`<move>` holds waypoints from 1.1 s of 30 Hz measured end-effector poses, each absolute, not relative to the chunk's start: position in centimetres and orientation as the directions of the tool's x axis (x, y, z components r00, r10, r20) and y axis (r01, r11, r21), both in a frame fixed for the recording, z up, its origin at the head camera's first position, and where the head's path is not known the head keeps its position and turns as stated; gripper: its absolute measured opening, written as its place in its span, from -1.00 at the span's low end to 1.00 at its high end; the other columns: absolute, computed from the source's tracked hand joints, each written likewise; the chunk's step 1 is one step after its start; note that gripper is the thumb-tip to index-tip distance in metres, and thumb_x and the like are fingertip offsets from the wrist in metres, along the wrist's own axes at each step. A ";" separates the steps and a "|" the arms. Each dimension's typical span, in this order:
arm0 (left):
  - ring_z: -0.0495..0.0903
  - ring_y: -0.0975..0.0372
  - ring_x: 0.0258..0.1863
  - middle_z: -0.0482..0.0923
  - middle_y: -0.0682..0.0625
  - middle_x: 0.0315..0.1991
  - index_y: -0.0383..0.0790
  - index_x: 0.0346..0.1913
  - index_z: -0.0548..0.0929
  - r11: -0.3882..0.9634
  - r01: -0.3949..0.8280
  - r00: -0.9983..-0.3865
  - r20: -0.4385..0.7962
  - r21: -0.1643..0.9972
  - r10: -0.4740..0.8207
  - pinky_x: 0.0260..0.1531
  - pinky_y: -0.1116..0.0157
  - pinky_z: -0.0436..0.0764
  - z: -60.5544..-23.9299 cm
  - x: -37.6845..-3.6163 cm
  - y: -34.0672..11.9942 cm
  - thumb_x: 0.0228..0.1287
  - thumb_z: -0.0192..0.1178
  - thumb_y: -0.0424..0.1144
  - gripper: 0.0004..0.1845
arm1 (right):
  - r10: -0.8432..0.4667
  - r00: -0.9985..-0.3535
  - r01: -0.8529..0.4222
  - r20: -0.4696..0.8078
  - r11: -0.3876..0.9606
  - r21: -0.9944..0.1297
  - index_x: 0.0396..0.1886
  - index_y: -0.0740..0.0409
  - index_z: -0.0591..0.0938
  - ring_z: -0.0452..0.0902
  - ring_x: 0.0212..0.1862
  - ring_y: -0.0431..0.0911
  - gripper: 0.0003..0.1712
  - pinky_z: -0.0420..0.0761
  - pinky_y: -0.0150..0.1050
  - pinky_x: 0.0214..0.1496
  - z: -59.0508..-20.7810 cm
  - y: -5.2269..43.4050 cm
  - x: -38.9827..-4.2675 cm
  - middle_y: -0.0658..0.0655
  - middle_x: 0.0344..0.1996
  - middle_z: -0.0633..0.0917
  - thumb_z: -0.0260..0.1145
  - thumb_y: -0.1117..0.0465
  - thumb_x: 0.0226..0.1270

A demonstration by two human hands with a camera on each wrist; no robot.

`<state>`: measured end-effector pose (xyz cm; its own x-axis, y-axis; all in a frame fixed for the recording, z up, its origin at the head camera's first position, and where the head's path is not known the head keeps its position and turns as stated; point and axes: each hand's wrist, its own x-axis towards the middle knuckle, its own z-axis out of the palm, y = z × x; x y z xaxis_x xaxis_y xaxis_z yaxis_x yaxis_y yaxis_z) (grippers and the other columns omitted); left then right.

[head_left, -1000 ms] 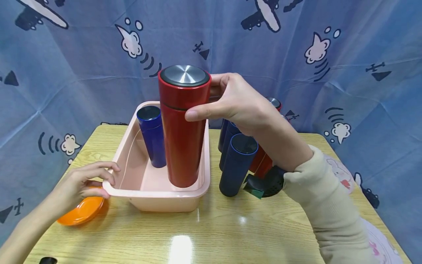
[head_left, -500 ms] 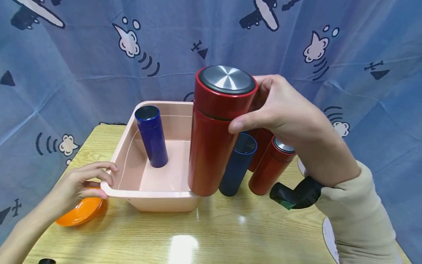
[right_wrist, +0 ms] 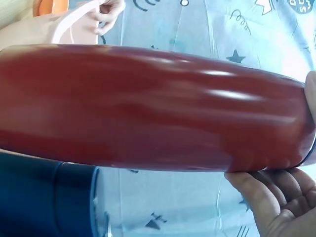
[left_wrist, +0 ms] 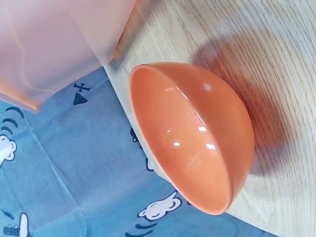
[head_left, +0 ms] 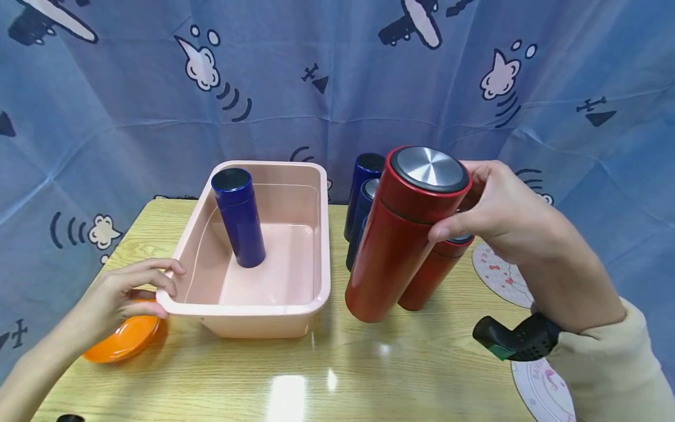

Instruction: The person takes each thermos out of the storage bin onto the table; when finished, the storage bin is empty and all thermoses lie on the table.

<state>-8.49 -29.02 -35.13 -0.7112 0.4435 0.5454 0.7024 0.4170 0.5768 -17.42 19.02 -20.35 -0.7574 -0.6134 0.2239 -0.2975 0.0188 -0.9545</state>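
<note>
In my right hand (head_left: 511, 217) is a red thermos (head_left: 392, 252) with a silver-topped lid. Thumb and fingers grip it near the lid, and it leans toward the right in the head view, just right of the pink plastic bin (head_left: 239, 310). The right wrist view shows the same thermos lying across the frame, with fingers (right_wrist: 261, 192) against its side. My left hand (head_left: 129, 287) pinches the bin's front left corner. Inside the bin, toward its left side, one dark blue thermos (head_left: 244, 225) stands upright.
Several blue thermoses (head_left: 367, 170) and another red thermos (head_left: 435, 278) stand behind the held one, partly hidden by it. An orange bowl (head_left: 126, 340) sits below my left hand. Round printed mats (head_left: 501, 272) lie at the table's right. A blue patterned curtain (head_left: 253, 76) hangs behind.
My right hand has carried the red thermos from over the bin to the right and lower, past the bin's right rim. The left hand has kept its hold on the bin.
</note>
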 end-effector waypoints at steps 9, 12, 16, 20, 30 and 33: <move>0.52 0.41 -0.01 0.54 0.08 0.00 -0.15 -0.31 0.61 0.413 0.703 -0.711 0.549 0.579 0.440 -0.32 0.48 0.66 -35.3 -8.5 -29.1 -0.19 0.41 -0.40 -0.71 | -0.607 -0.768 -0.295 0.205 0.052 -0.954 -0.02 0.21 0.63 0.62 -0.10 -0.01 -0.50 0.70 -0.23 -0.20 -22.5 21.3 -17.1 0.18 -0.12 0.70 0.48 0.52 -0.03; 0.52 0.39 -0.01 0.54 0.06 0.01 -0.19 -0.31 0.60 0.393 0.707 -0.706 0.552 0.588 0.444 -0.31 0.47 0.66 -35.5 -8.5 -29.2 -0.16 0.40 -0.38 -0.73 | -0.598 -0.778 -0.289 0.195 0.064 -0.955 0.01 0.17 0.63 0.61 -0.09 -0.02 -0.48 0.70 -0.25 -0.16 -23.3 21.6 -16.9 0.16 -0.10 0.69 0.49 0.50 -0.02; 0.52 0.37 -0.01 0.53 0.03 0.00 -0.23 -0.32 0.60 0.373 0.708 -0.703 0.552 0.600 0.448 -0.30 0.46 0.66 -35.5 -8.5 -29.2 -0.15 0.39 -0.39 -0.74 | -0.585 -0.792 -0.269 0.171 0.083 -0.960 0.00 0.11 0.64 0.61 -0.09 -0.07 -0.46 0.69 -0.28 -0.15 -24.4 22.0 -16.8 0.12 -0.12 0.70 0.47 0.52 -0.03; 0.52 0.37 -0.01 0.53 0.03 0.00 -0.23 -0.32 0.60 0.374 0.710 -0.702 0.553 0.596 0.450 -0.30 0.46 0.66 -35.5 -8.6 -29.1 -0.16 0.39 -0.39 -0.74 | -0.589 -0.793 -0.253 0.157 0.084 -0.964 0.01 0.08 0.65 0.59 -0.07 -0.08 -0.45 0.67 -0.29 -0.11 -25.8 22.4 -16.7 0.08 -0.10 0.70 0.46 0.53 -0.02; 0.52 0.36 -0.01 0.54 0.03 0.00 -0.22 -0.31 0.60 0.368 0.717 -0.695 0.563 0.592 0.447 -0.30 0.47 0.66 -35.6 -8.6 -29.2 -0.13 0.39 -0.35 -0.75 | -0.603 -0.793 -0.166 0.091 0.070 -0.984 0.00 -0.03 0.65 0.59 -0.05 -0.15 -0.47 0.65 -0.34 -0.06 -29.0 22.6 -16.7 0.01 -0.08 0.69 0.51 0.41 0.00; 0.53 0.37 -0.01 0.55 0.03 0.00 -0.21 -0.31 0.60 0.371 0.718 -0.694 0.565 0.589 0.447 -0.30 0.46 0.66 -35.6 -8.7 -29.1 -0.13 0.38 -0.34 -0.75 | -0.614 -0.785 -0.146 0.083 0.053 -0.988 0.00 -0.05 0.66 0.60 -0.07 -0.16 -0.48 0.65 -0.35 -0.05 -29.6 22.3 -16.6 0.00 -0.10 0.71 0.52 0.39 0.01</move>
<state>-8.66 -29.13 -35.62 -0.6940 0.4467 0.5647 0.7179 0.3708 0.5891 -16.58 22.30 -29.62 -0.7852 -0.6137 0.0831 -0.1463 0.0535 -0.9878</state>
